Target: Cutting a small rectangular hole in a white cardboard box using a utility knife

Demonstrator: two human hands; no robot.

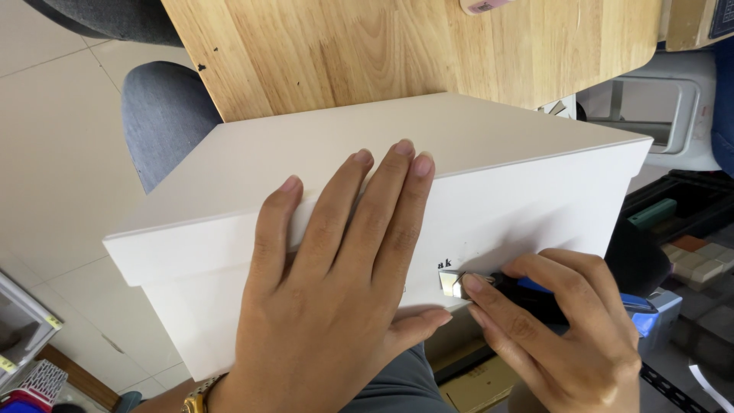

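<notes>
Head view, looking down on two bare hands working at a large white box (474, 145) with a deep lid, which sits tilted toward the viewer over the person's lap, its far edge near a light wooden tabletop (397, 46). Left hand (336, 291): spread flat against the near face of the box, palm pressed to the white surface, four fingers extended upward so that the fingertips (404, 149) reach the upper edge of the lid; the thumb lies along the lower edge of the lid's side; it grips nothing, only bearing on the box. A gold-coloured wristwatch (200, 394) shows at the wrist. Right hand (569, 329): closed around a utility knife (535, 294) with a blue and black handle, forefinger laid along its top; the metal tip (453, 283) touches the near face of the box at the lower edge of the lid, just beside the left thumb. The two hands are close together but not touching. Surroundings: a grey upholstered seat (164, 115) on a pale tiled floor (53, 153) at left; a black tray holding small coloured blocks (699, 260) at right; a brown cardboard carton (482, 386) below the box.
</notes>
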